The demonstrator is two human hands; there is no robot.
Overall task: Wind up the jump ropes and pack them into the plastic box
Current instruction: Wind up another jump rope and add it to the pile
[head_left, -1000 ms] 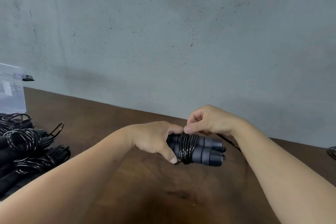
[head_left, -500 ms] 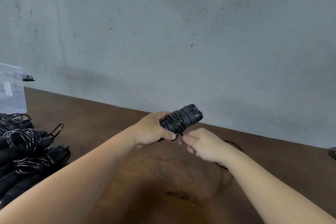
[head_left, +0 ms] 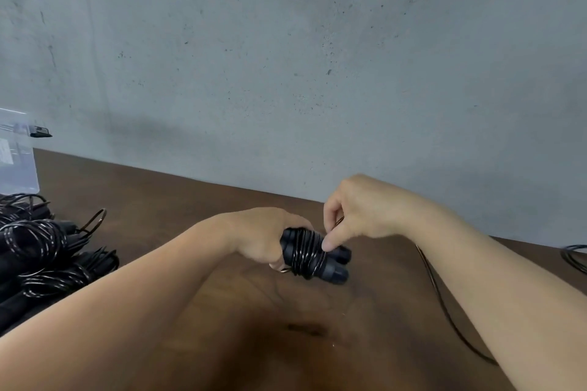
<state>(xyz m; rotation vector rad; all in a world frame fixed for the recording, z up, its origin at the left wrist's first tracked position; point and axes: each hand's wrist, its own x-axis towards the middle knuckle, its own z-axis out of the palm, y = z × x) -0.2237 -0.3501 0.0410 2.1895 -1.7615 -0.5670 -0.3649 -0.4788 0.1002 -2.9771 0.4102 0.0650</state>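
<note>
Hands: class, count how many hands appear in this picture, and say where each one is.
2. The left hand grips the paired handles above the table; the right hand, just right of it, pinches the rope at the coil. None seem hidden.

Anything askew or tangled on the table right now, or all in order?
Nothing damaged. The left hand grips the handles while the right hand pinches the cord. Loose cord trails over the table, unwound. Wound ropes lie piled outside the plastic box.
</note>
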